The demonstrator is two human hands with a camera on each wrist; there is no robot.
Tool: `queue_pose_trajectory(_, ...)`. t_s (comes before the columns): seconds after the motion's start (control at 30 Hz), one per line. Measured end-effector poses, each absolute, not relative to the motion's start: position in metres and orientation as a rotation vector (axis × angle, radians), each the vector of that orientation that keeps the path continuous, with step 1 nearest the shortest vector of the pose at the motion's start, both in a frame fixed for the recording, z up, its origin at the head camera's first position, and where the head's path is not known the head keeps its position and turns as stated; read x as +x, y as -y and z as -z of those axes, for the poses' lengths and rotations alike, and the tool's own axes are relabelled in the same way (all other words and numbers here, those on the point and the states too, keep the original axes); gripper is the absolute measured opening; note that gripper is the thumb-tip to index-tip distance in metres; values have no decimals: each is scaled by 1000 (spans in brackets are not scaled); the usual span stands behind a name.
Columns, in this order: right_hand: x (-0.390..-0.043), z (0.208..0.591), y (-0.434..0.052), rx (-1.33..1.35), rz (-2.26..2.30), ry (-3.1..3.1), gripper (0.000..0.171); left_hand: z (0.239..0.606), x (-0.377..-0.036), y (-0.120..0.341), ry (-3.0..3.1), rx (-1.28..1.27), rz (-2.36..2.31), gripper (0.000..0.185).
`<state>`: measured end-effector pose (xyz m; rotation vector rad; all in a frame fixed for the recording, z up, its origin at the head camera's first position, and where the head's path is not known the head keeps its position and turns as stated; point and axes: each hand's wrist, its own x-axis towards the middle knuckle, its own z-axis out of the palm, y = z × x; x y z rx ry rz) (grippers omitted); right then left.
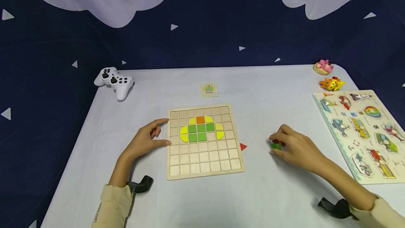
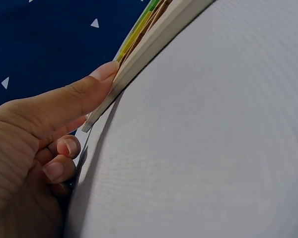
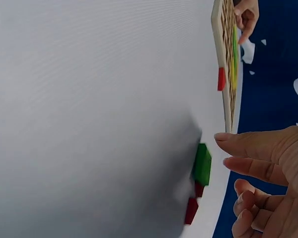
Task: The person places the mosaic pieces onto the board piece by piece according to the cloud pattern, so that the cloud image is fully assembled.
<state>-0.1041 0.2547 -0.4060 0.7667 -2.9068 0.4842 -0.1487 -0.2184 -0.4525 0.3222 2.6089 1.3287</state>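
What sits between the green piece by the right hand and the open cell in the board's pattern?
Little does. Between the green piece at the right hand and the grid board lie bare table and one red triangle against the board's right edge. The left hand touches the far, left edge.

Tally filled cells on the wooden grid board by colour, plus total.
On the wooden board:
green cells: 5
yellow cells: 6
orange cell: 1
Total: 12
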Motion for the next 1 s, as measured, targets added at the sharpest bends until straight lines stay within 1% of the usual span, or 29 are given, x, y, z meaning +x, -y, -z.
queue_pose_trajectory(0.33,-101,410,-268,809,-431,2935,32,449,-147,217,-2591,307,-1350,77)
queue_pose_trajectory(0.5,-105,418,-270,916,-429,2802,28,449,-147,217,-2590,313,-1348,77)
queue_pose_trajectory(0.63,-109,422,-269,942,-465,2749,23,451,-148,218,-2591,321,-1354,77)
queue_pose_trajectory(0.83,-116,424,-264,965,-496,2717,21,451,-148,218,-2590,323,-1356,77)
queue_pose_trajectory(1.0,-123,419,-247,1015,-506,2704,19,451,-147,218,-2598,314,-1343,77)
